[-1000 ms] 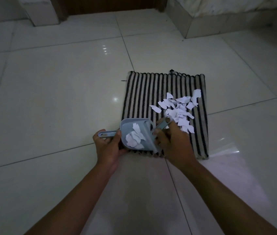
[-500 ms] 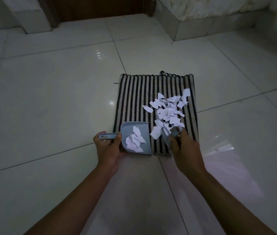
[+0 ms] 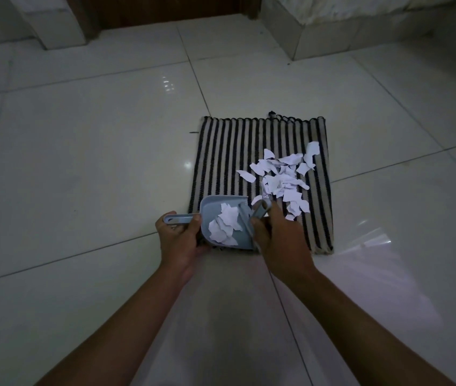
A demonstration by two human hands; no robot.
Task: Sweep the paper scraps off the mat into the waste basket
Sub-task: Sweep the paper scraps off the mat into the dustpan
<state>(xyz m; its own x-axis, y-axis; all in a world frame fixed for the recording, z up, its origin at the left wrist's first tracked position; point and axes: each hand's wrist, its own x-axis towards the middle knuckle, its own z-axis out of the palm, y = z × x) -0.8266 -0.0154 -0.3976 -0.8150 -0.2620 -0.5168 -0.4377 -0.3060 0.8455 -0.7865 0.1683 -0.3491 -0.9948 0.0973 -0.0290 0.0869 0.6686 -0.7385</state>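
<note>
- Low down, on a glossy tiled floor (image 3: 82, 162), lies a striped mat (image 3: 221, 151) — dark and pale stripes running away from the camera, fringe at the far edge.
- Scraps (image 3: 282, 179) of white paper sit heaped on the right half of the mat, loosely piled, a few stragglers at the edges; one piece lies a little apart to the left of the heap.
- Dustpan (image 3: 215, 213), pale blue, rests at the mat's near edge, its mouth turned right toward the heap. A clump of white scraps is already inside it.
- Left hand (image 3: 179, 238) is wrapped around the dustpan's handle, fingers curled closed over it, thumb on top; handle end pokes out to the left.
- Right hand (image 3: 279, 235) is closed around a small brush (image 3: 260, 211) of the same blue — only its handle and upper part show; the bristles are hidden behind the hand and pan rim.
- Brush sits right at the pan's open side, touching or nearly touching the rim; cannot tell which.
- Both forearms reach in from the bottom of the frame, bare, hands close together at the pan.
- Far side: a dark wooden door base (image 3: 165, 9) between pale wall blocks, and a stone-faced step (image 3: 332, 32) at upper right.
- Light is dim, with glare spots on the tiles.
</note>
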